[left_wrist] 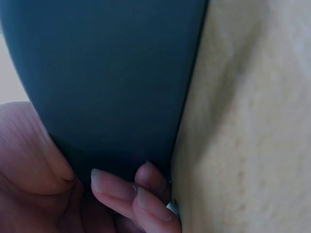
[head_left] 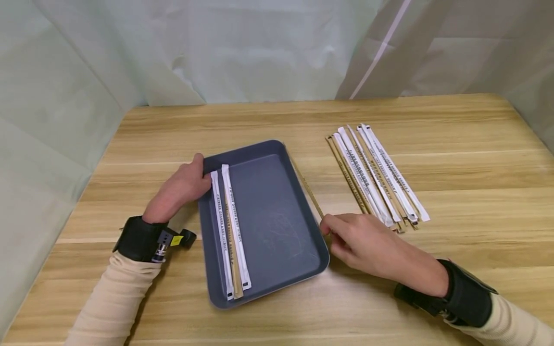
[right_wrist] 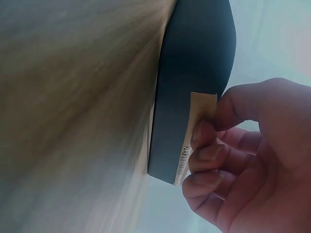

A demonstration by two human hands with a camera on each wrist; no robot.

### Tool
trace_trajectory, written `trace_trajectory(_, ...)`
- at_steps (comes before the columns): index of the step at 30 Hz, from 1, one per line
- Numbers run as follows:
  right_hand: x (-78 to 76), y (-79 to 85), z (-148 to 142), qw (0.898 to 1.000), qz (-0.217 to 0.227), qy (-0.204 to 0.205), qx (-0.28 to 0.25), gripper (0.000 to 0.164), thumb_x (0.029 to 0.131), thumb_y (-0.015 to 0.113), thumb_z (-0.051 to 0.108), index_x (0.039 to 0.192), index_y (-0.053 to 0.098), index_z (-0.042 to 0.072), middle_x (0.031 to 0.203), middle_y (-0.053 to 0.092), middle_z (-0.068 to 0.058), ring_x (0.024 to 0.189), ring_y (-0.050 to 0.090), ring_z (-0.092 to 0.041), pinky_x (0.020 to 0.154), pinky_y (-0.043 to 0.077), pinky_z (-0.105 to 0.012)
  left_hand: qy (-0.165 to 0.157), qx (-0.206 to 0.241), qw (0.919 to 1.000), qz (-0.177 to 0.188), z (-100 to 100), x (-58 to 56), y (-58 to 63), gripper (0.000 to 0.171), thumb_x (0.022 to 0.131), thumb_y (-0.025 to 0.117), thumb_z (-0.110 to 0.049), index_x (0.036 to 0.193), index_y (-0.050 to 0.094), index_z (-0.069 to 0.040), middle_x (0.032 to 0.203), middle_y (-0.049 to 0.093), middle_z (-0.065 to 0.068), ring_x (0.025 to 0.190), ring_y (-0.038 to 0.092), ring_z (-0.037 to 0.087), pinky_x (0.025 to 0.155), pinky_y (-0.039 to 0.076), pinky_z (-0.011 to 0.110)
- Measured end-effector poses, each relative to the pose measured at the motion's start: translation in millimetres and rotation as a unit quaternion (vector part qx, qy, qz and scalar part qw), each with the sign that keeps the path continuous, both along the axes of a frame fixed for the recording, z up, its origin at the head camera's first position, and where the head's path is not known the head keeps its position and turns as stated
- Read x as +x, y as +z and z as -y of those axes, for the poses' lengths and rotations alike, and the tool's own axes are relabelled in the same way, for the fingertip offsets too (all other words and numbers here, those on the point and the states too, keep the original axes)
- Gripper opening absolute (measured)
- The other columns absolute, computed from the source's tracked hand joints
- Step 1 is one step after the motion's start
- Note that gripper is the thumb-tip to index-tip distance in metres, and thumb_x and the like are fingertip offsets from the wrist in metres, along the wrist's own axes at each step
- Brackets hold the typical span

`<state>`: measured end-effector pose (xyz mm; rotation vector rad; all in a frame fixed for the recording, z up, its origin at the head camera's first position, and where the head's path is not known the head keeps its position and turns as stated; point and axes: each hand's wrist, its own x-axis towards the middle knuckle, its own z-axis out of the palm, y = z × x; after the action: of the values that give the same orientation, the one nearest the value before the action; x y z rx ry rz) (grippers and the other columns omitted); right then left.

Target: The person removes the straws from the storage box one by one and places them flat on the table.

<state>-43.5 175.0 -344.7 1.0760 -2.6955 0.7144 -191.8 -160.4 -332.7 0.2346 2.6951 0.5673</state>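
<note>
A dark grey tray sits at a slant on the table, two white-wrapped straws and a brown-wrapped one lying along its left side. My left hand holds the tray's upper left edge, thumb over the rim and fingers against the outer wall. Between thumb and fingers, my right hand pinches the near end of another brown paper-wrapped straw. That straw runs along the outside of the tray's right wall; the right wrist view shows its flat wrapper end against the wall.
Right of the tray, several white and brown paper-wrapped straws lie in a loose bundle on the wooden table. Pale hanging sheets stand behind the table and at its sides.
</note>
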Motion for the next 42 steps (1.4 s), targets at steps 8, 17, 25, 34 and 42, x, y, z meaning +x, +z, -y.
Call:
trace_trajectory(8, 0.6, -0.9, 0.7, 1.0, -0.004, 0.003, 0.004, 0.021, 0.075, 0.062, -0.005, 0.088, 0.059, 0.012, 0.069, 0.055, 0.008, 0.055, 0.042, 0.001, 0.048, 0.037, -0.017, 0.0, 0.005, 1.0, -0.005, -0.5, 0.2, -0.1, 0.045, 0.099, 0.037, -0.014, 0.132, 0.025, 0.014, 0.102, 0.051, 0.03, 0.082, 0.054, 0.034, 0.065, 0.041, 0.038)
trace_trajectory(17, 0.0, -0.7, 1.1, 1.0, -0.011, 0.003, 0.006, 0.02, 0.075, 0.061, -0.004, 0.088, 0.059, 0.011, 0.068, 0.055, 0.008, 0.054, 0.041, 0.001, 0.048, 0.036, -0.017, 0.003, 0.002, 1.0, -0.004, -0.5, 0.9, 0.7, 0.045, 0.1, 0.037, -0.015, 0.132, 0.024, 0.014, 0.102, 0.051, 0.03, 0.083, 0.054, 0.034, 0.066, 0.041, 0.038)
trace_trajectory(25, 1.0, -0.6, 1.1, 1.0, -0.006, 0.002, 0.004, 0.021, 0.075, 0.061, -0.005, 0.088, 0.06, 0.012, 0.069, 0.054, 0.009, 0.054, 0.038, 0.001, 0.048, 0.036, -0.017, 0.003, 0.007, 1.0, -0.003, -0.7, 1.5, 0.2, 0.046, 0.099, 0.036, -0.015, 0.133, 0.024, 0.014, 0.105, 0.051, 0.031, 0.084, 0.054, 0.035, 0.068, 0.042, 0.039)
trace_trajectory(34, -0.2, 0.4, 0.5, 1.0, -0.02, -0.016, 0.008, 0.022, 0.072, 0.06, -0.005, 0.087, 0.061, 0.011, 0.066, 0.051, 0.011, 0.055, 0.042, 0.002, 0.049, 0.038, -0.017, 0.002, 0.011, 0.9999, 0.001, 0.0, 1.5, 0.6, 0.046, 0.1, 0.037, -0.015, 0.133, 0.024, 0.014, 0.106, 0.051, 0.032, 0.088, 0.054, 0.036, 0.071, 0.042, 0.041)
trace_trajectory(42, -3.2, 5.1, -4.4, 0.996, -0.03, -0.081, 0.03, 0.019, 0.072, 0.063, -0.004, 0.086, 0.061, 0.009, 0.066, 0.053, 0.009, 0.055, 0.046, -0.001, 0.049, 0.04, -0.02, -0.001, 0.011, 0.9999, 0.0, 0.5, 1.2, 1.1, 0.046, 0.099, 0.037, -0.015, 0.132, 0.024, 0.014, 0.106, 0.051, 0.031, 0.086, 0.054, 0.035, 0.071, 0.042, 0.041)
